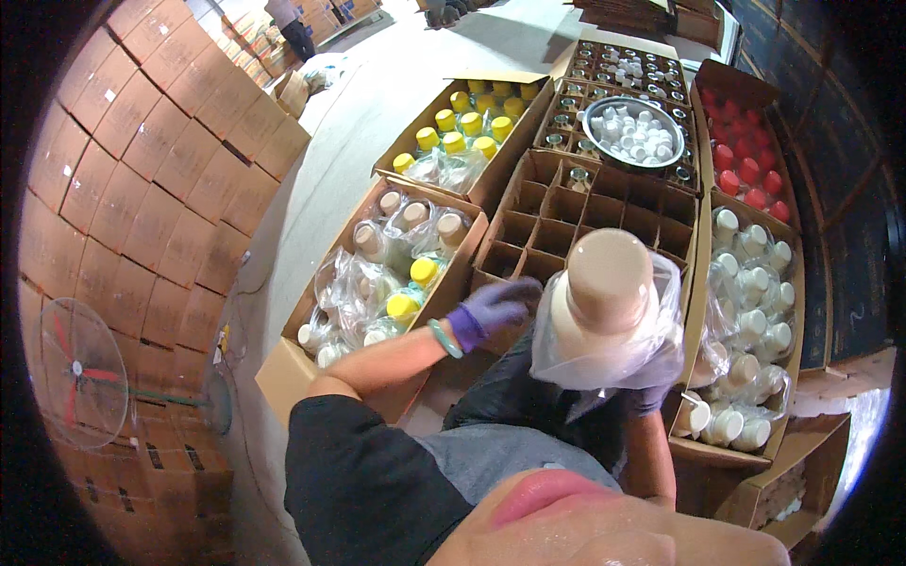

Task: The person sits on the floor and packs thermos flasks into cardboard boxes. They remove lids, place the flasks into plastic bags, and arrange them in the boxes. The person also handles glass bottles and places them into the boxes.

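A large cream bottle with a beige cap [610, 279], in a clear plastic bag, stands upright close before my chest. My right hand [655, 389], in a purple glove, grips it low on the right side; the fingers are partly hidden behind the plastic. My left hand [495, 308], also gloved and blurred by motion, reaches towards the bottle from the left with its fingers extended and nothing visible in them. Whether its fingertips touch the bag cannot be told. Beyond both hands is a divided cardboard carton [536, 198], with a small glass bottle [579, 178] in one cell.
A metal bowl of white caps [632, 134] rests on further divided cartons. Left are boxes of yellow-capped bottles [471, 124] and bagged mixed bottles [368, 276]. On the right are red-capped bottles [749, 170] and white-capped bottles [754, 283]. A fan [78, 369] stands by stacked cartons [152, 163].
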Motion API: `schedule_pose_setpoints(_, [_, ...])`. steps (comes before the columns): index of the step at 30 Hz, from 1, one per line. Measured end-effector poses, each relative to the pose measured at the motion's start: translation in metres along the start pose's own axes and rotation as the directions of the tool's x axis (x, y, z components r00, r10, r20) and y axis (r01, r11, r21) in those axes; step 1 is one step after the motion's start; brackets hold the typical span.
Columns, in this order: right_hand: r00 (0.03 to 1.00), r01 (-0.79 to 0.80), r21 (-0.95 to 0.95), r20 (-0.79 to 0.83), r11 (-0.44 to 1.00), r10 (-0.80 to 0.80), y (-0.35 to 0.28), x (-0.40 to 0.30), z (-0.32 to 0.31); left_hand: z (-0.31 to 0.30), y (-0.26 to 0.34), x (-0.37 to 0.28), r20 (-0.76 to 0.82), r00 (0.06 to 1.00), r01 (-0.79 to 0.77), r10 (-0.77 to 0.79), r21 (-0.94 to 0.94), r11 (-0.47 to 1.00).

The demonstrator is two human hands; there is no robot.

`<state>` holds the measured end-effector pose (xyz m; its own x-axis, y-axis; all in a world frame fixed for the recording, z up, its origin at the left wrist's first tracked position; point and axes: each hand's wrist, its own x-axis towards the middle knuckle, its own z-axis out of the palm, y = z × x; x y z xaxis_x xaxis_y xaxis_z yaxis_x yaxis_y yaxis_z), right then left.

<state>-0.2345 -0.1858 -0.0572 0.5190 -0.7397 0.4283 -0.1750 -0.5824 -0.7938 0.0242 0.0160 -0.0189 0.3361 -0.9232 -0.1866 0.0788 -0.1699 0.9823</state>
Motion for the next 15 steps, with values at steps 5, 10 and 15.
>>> schedule_pose_setpoints(5, [0.841, 0.538, 0.118, -0.004, 0.835, -0.541, -0.044, 0.047, -0.016, -0.016, 0.102, -0.028, 0.137, 0.989, 0.066, -0.053, -0.091, 0.994])
schedule_pose_setpoints(10, [0.746, 0.624, 0.275, 0.071, 0.732, -0.662, -0.046, 0.041, 0.007, -0.004, 0.064, -0.022, -0.202, 0.97, -0.061, 0.136, 0.341, 0.938])
schedule_pose_setpoints(15, [0.764, 0.58, 0.301, 0.122, 0.757, -0.633, -0.024, 0.031, -0.005, 0.003, 0.046, -0.03, -0.157, 0.892, -0.259, 0.423, 0.59, 0.765])
